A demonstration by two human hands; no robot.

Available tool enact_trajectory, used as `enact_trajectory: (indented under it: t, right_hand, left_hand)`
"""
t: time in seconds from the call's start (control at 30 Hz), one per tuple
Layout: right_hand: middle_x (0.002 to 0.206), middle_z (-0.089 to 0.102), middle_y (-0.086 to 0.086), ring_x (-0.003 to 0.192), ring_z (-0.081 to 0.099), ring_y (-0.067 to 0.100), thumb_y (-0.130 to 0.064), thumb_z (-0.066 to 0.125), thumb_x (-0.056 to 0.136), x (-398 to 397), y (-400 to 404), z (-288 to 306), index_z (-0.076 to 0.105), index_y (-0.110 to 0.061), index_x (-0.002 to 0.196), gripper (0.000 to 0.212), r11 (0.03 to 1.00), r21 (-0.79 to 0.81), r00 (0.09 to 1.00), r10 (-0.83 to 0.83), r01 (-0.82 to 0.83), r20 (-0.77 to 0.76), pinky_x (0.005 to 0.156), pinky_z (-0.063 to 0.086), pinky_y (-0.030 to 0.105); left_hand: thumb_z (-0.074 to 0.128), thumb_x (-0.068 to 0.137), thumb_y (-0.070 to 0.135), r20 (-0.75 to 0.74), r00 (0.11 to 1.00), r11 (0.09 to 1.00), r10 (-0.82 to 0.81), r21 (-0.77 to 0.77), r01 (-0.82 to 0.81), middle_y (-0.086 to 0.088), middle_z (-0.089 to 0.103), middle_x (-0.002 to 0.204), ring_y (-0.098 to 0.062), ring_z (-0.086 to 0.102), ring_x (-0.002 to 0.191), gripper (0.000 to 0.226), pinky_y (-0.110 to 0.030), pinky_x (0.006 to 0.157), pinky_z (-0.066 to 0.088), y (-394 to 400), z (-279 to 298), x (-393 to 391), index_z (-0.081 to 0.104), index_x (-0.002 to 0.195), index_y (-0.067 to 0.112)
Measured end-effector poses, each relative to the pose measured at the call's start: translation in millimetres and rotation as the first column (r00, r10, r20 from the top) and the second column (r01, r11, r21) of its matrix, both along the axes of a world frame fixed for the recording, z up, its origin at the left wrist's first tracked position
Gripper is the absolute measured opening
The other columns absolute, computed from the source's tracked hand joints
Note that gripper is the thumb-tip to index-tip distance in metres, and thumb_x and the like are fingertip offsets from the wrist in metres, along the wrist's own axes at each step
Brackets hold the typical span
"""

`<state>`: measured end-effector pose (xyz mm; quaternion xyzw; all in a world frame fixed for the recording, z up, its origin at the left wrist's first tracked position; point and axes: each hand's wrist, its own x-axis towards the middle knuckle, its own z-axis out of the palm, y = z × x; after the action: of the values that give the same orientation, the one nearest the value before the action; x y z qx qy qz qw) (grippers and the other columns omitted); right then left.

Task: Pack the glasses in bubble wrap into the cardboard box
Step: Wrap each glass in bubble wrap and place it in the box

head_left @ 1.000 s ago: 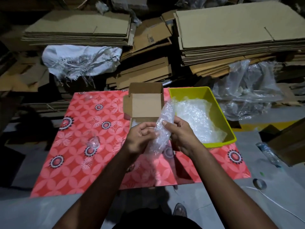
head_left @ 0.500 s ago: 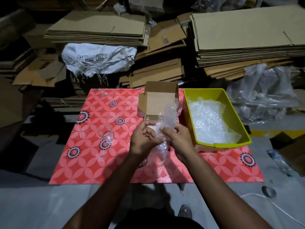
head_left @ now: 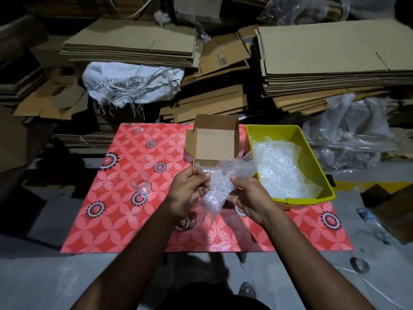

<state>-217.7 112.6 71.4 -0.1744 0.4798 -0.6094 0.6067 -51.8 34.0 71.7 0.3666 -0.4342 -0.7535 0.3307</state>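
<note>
Crinkling bubble wrap [head_left: 220, 186] (clear, knobbly)

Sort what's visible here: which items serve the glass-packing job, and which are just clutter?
In use: bubble wrap sheet held by left hand and right hand; clear glass; open cardboard box; yellow bin of wrap.
Clutter: flattened cardboard stacks; white sack; tape roll.

Red floral mat [head_left: 125, 211], open cardboard box [head_left: 213, 144], yellow tray [head_left: 312, 166], clear glass [head_left: 140, 183]
</note>
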Motion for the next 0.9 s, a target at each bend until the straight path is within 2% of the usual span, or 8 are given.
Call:
enact_trajectory:
  t: [0.17,0.3,0.4,0.5,0.63,0.73,0.8,0.9]
  right_hand:
    - [0.115,0.071,0.014,0.107,0.069,0.026,-0.002,0.060,0.095,-6,-2,0,0.057,0.003,0.128,0.033,0.997,-0.013,0.994,0.072,-0.074,-0.086,0.094,0.057,0.041]
    - [0.110,0.072,0.006,0.096,0.066,0.021,0.001,0.057,0.094,-16,-9,-8,0.055,-0.013,0.130,0.039,0.981,0.082,0.978,-0.164,0.175,-0.133,0.076,0.055,0.031]
    - [0.108,0.065,0.006,0.089,0.058,0.020,-0.007,0.058,0.094,-30,-9,-16,0.051,-0.022,0.130,0.040,0.918,0.146,0.912,-0.327,0.369,-0.249,0.069,0.048,0.030]
    - [0.108,0.063,0.002,0.089,0.060,0.019,-0.022,0.060,0.090,-35,-10,-14,0.047,-0.031,0.131,0.044,0.917,-0.003,0.834,-0.364,0.399,-0.415,0.075,0.048,0.034]
    - [0.136,0.054,-0.009,0.124,0.051,0.008,-0.033,0.073,0.084,-38,-18,5,0.042,-0.043,0.136,0.061,0.959,-0.260,0.604,-0.275,0.114,-0.748,0.100,0.042,0.026]
    - [0.142,0.047,-0.015,0.133,0.038,0.009,-0.056,0.078,0.073,-44,-26,18,0.046,-0.043,0.140,0.075,0.970,-0.142,0.314,-0.075,-0.198,-0.947,0.110,0.035,0.032]
    - [0.131,0.060,-0.013,0.126,0.050,0.009,-0.055,0.082,0.072,-46,-33,25,0.064,-0.032,0.127,0.063,0.941,-0.057,0.321,0.057,-0.334,-0.946,0.110,0.041,0.037]
    - [0.091,0.076,-0.003,0.089,0.072,0.013,-0.027,0.082,0.084,-44,-38,36,0.074,-0.019,0.086,0.012,0.924,-0.109,0.549,0.120,-0.367,-0.827,0.084,0.056,0.033]
  left_hand:
    - [0.065,0.095,0.015,0.125,0.991,0.993,-0.055,-0.101,0.068,-0.003,0.067,0.077,-0.010,0.064,0.069,0.021,-0.017,0.060,0.051,4,11,-15,0.063,0.101,-0.006]
    - [0.060,0.099,0.015,0.077,0.996,0.996,0.053,-0.082,-0.047,-0.011,0.073,0.096,-0.023,0.066,0.083,0.015,-0.034,0.073,0.053,-1,22,-16,0.070,0.104,0.004]
    - [0.064,0.096,0.020,0.257,0.961,0.950,0.105,-0.312,-0.021,-0.015,0.073,0.093,-0.028,0.065,0.082,0.020,-0.048,0.078,0.050,-13,27,-11,0.068,0.099,0.001]
    - [0.063,0.096,0.022,0.399,0.910,0.869,0.111,-0.483,0.105,-0.014,0.072,0.090,-0.036,0.067,0.088,0.016,-0.052,0.084,0.053,-22,37,-11,0.065,0.091,0.007]
    - [0.048,0.104,0.016,0.409,0.912,0.863,-0.026,-0.451,0.226,-0.008,0.074,0.102,-0.018,0.070,0.094,0.020,-0.031,0.083,0.054,-30,56,-13,0.067,0.107,0.009]
    - [0.047,0.104,0.014,0.388,0.919,0.902,-0.067,-0.371,0.222,-0.002,0.072,0.087,-0.009,0.070,0.084,0.023,-0.020,0.076,0.052,-32,67,-14,0.066,0.092,0.008]
    - [0.052,0.101,0.023,0.366,0.928,0.921,-0.074,-0.331,0.204,-0.003,0.068,0.103,-0.015,0.064,0.101,0.017,-0.028,0.089,0.050,-37,72,-16,0.067,0.096,0.016]
    - [0.038,0.105,0.044,0.312,0.948,0.971,-0.061,-0.203,0.129,0.000,0.059,0.130,-0.020,0.053,0.115,0.040,-0.041,0.104,0.039,-44,76,-14,0.054,0.134,0.022]
